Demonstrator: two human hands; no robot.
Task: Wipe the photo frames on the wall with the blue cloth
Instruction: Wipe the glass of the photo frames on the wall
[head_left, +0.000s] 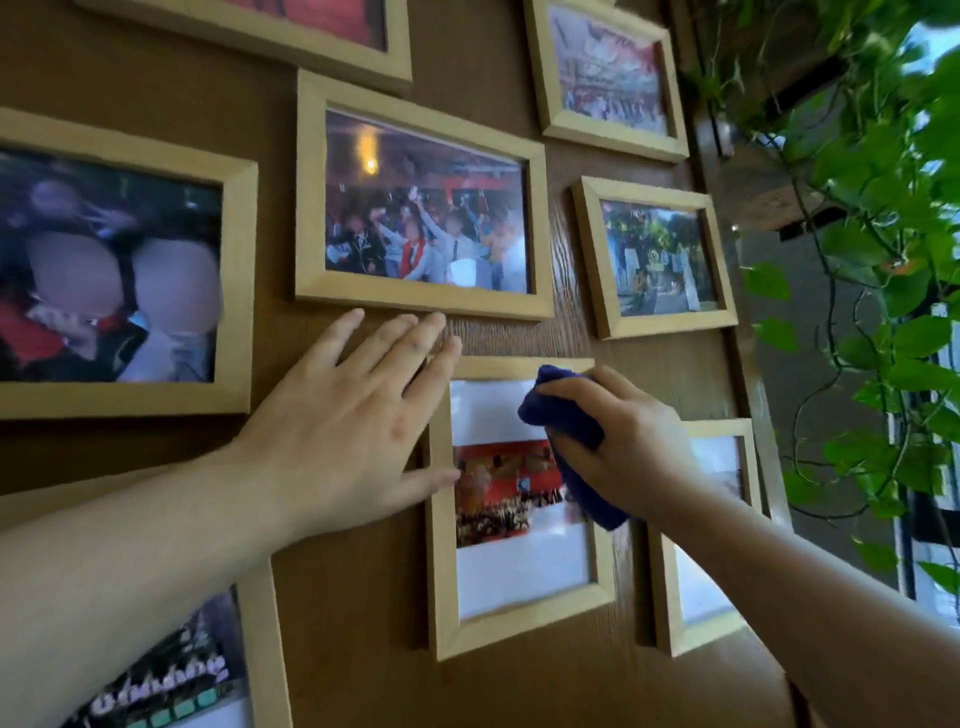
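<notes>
Blue cloth on the small upright frame

My right hand (621, 441) grips the bunched blue cloth (569, 436) against the glass of the pale wooden frame (519, 631); my left hand (353, 415) lies flat, fingers spread, on the brown wall (358, 623), thumb touching the frame's left edge (photo lettering too blurred to read).

A: One view only, from the head, and it's tight on the wooden wall (519, 691), close enough that both forearms reach in from the bottom edge.

B: Facing?

A: Nearly square at the wall, turned slightly so the boards run off to the right. The centre frame (423, 200) sits just above mid-picture.

B: And around that frame?

A: Other frames are cut off at the top, left and bottom edges. Far right of it, hanging green vines (878, 249) fill the margin. Wide lens, edges bowed.
</notes>
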